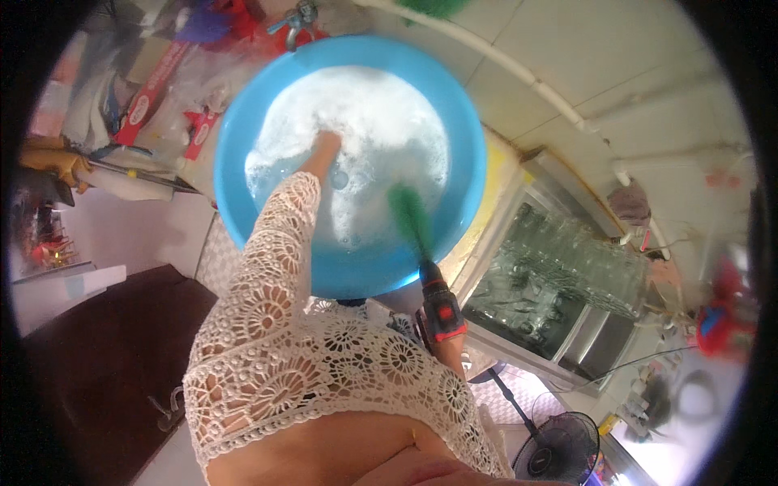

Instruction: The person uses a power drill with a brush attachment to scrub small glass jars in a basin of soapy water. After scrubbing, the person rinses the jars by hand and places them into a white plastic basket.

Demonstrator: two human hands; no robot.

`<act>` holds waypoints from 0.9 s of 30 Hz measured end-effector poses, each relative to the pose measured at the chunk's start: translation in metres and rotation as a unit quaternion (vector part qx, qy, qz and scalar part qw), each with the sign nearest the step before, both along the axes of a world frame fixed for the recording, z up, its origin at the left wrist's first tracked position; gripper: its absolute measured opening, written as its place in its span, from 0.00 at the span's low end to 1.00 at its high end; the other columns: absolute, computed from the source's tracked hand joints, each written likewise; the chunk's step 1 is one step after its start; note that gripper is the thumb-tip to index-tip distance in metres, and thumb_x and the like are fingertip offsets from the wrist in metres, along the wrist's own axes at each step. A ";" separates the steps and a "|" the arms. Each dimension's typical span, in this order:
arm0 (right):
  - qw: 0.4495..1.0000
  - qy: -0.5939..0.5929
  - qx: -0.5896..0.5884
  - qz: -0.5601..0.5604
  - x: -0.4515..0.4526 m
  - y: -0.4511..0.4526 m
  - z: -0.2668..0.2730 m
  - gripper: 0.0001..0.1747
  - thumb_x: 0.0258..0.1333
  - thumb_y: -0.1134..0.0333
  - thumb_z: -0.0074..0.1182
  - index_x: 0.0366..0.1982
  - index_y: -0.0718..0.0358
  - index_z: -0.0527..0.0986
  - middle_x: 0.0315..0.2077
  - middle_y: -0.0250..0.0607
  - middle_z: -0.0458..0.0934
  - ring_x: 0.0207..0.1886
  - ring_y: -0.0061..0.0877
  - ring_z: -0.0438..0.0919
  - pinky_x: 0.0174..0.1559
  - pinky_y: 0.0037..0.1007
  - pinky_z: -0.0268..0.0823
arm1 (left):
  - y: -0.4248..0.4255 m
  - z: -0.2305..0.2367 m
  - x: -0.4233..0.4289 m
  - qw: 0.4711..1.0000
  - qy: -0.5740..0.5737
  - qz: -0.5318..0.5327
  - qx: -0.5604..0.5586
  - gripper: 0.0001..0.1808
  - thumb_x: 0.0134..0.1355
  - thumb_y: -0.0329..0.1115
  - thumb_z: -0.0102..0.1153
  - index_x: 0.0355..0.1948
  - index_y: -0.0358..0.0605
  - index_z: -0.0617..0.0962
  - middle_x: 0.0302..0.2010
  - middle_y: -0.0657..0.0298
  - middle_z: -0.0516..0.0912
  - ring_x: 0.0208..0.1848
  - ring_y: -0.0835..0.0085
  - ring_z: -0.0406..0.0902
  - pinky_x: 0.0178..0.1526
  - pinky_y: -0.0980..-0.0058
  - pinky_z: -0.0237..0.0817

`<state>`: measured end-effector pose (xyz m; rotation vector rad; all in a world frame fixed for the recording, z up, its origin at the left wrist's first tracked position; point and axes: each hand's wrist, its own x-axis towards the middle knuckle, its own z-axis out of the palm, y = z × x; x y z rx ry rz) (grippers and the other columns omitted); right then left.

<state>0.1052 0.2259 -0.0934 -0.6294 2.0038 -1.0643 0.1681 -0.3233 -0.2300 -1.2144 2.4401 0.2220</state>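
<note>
A big blue plastic basin [471, 155] holds cloudy water topped with thick white foam [377, 100]. My left hand [328, 143] reaches down into the foam; its fingers are hidden, so what they hold cannot be told. My right hand [450, 352] grips a black and red cordless drill [442, 310] at the basin's near right side. A green bottle brush [408, 209] is fixed in the drill, its bristles blurred over the water at the right of the basin.
At the right, a metal sink [598, 340] holds many clear glass items [529, 285]. Packages in plastic [143, 100] lie on the counter at the left. A metal tap [298, 24] stands behind the basin. A black fan [556, 452] is at the lower right; a white pipe [550, 94] runs along the tiled wall.
</note>
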 end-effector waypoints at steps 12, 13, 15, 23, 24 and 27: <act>0.994 0.083 -0.007 -0.077 0.008 -0.018 0.047 0.20 0.50 0.71 0.67 0.47 0.66 0.77 0.37 0.34 0.82 0.38 0.19 0.78 0.44 0.26 0.71 | 0.052 -0.009 -0.092 0.985 0.060 -0.134 0.087 0.24 0.63 0.50 0.50 0.48 0.43 0.82 0.47 0.50 0.83 0.51 0.53 0.79 0.55 0.57 0.68; 0.993 0.094 -0.009 -0.077 0.008 -0.019 0.052 0.20 0.50 0.71 0.67 0.46 0.66 0.77 0.37 0.34 0.82 0.38 0.19 0.78 0.43 0.26 0.71 | 0.065 -0.010 -0.092 0.980 0.057 -0.161 0.104 0.24 0.63 0.51 0.50 0.49 0.43 0.82 0.47 0.50 0.83 0.51 0.53 0.79 0.54 0.57 0.68; 0.992 0.095 -0.005 -0.081 0.005 -0.023 0.065 0.20 0.51 0.71 0.67 0.46 0.66 0.77 0.37 0.34 0.82 0.38 0.19 0.78 0.43 0.26 0.71 | 0.088 -0.012 -0.091 0.966 0.049 -0.213 0.138 0.25 0.64 0.52 0.50 0.49 0.43 0.82 0.47 0.49 0.83 0.51 0.53 0.79 0.54 0.57 0.68; 0.992 0.104 -0.005 -0.076 -0.002 -0.026 0.091 0.18 0.51 0.71 0.67 0.44 0.65 0.77 0.36 0.34 0.81 0.37 0.20 0.78 0.43 0.27 0.71 | 0.168 0.001 -0.011 0.869 0.001 -0.412 0.273 0.28 0.65 0.56 0.49 0.50 0.43 0.81 0.45 0.47 0.83 0.49 0.52 0.78 0.54 0.57 0.67; 0.992 0.105 -0.007 -0.071 -0.002 -0.027 0.091 0.18 0.51 0.71 0.67 0.44 0.65 0.77 0.36 0.34 0.81 0.37 0.20 0.78 0.43 0.27 0.71 | 0.170 0.008 0.009 0.860 -0.008 -0.423 0.286 0.28 0.65 0.56 0.48 0.50 0.43 0.81 0.45 0.47 0.83 0.49 0.52 0.78 0.54 0.57 0.67; 0.989 0.128 0.003 -0.070 -0.003 -0.031 0.100 0.17 0.51 0.70 0.67 0.43 0.65 0.77 0.36 0.35 0.81 0.36 0.21 0.78 0.43 0.27 0.71 | 0.177 0.037 0.041 0.828 -0.005 -0.457 0.324 0.29 0.66 0.58 0.48 0.51 0.43 0.81 0.45 0.46 0.83 0.49 0.52 0.78 0.53 0.57 0.67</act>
